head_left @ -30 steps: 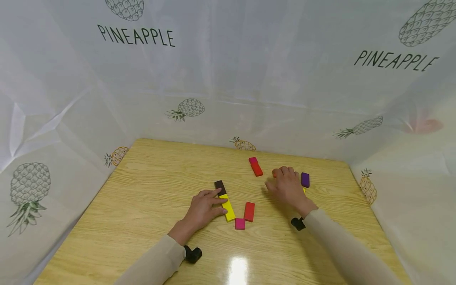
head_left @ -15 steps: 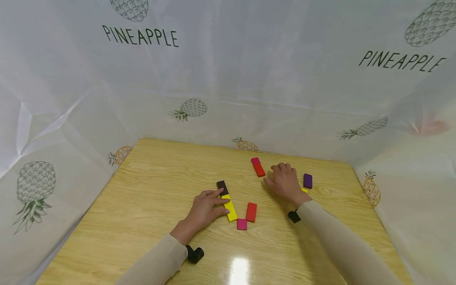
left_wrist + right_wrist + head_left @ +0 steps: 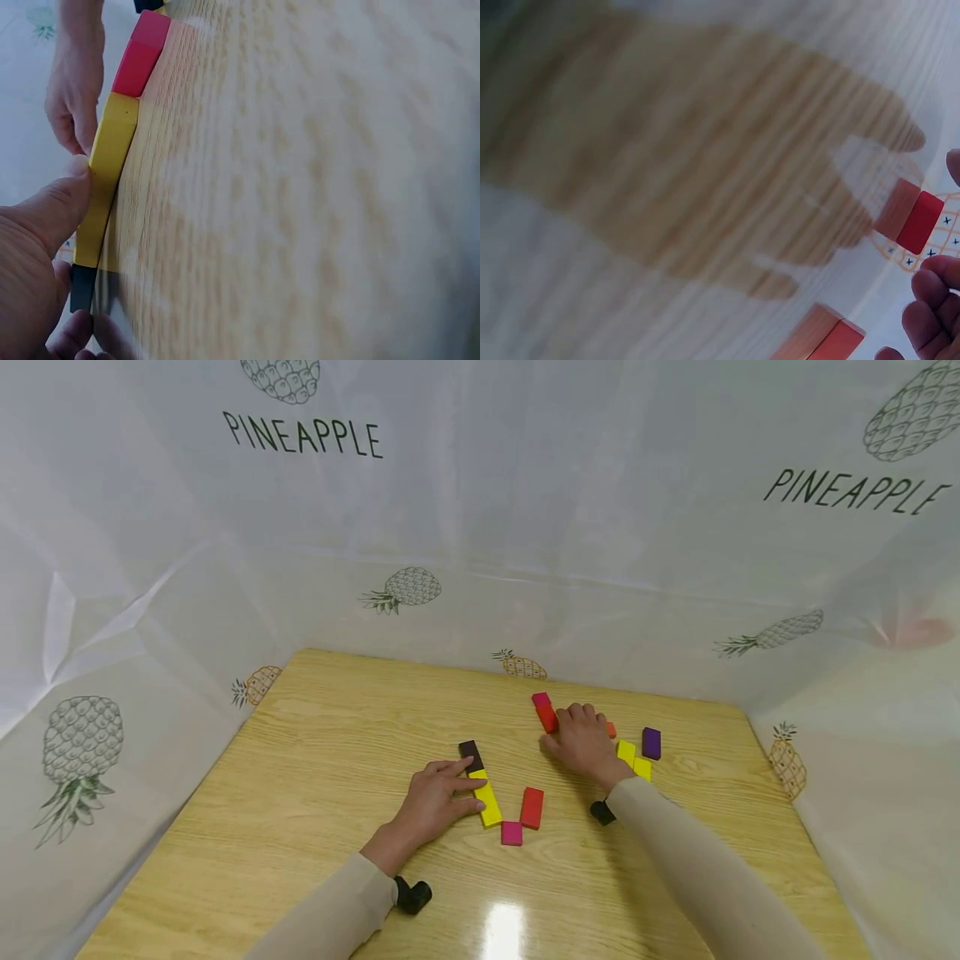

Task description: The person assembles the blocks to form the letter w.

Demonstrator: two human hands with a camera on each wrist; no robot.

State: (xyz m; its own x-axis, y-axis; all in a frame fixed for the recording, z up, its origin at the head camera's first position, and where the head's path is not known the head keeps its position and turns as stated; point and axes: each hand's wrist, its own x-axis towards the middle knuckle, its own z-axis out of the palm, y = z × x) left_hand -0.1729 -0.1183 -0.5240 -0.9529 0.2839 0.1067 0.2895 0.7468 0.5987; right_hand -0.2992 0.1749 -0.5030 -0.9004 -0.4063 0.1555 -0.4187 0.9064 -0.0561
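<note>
My left hand rests beside a row of flat blocks on the table, its fingers spread over the black block and the yellow block. In the left wrist view the thumb touches the yellow block's side. A magenta square block lies at the row's near end, with a red block beside it. My right hand, holding nothing, hovers at the near end of another red block, which lies end to end with a small magenta block. Its fingers are bent loosely and apart.
Right of the right hand lie an orange block, two yellow blocks, and a purple block. A white curtain with pineapple prints hangs around the back and sides of the wooden table.
My right hand has moved left from the orange block to the red and magenta pair, uncovering the orange and yellow blocks. The left hand keeps its place on the row.
</note>
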